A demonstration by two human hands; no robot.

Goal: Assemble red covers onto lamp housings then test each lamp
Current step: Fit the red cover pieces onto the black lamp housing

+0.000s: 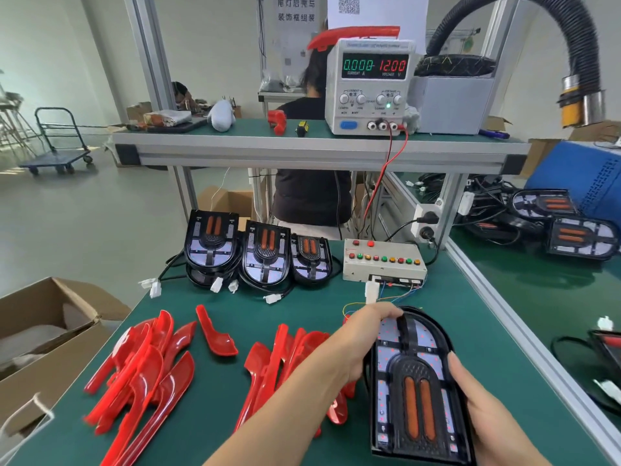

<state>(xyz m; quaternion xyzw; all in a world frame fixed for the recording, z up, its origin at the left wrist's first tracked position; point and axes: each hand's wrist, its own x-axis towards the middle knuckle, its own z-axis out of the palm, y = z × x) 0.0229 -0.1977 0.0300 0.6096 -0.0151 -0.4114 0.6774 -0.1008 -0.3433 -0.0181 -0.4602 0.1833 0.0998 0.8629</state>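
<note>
Holding a lamp housing (415, 385) near the bench's near right corner, both hands grasp it: the left hand (364, 334) curls over its rounded far end, and the right hand (477, 398) grips the right rim nearer its squared end. The housing's long axis runs roughly from the near edge toward the far edge, open face up, no cover fitted. Red covers (141, 375) lie in two heaps on the green bench (235, 311), all to the left of the housing; the closer heap (285, 361) sits just beside the left forearm. Judging by this, the left hand is better placed to fetch one.
</note>
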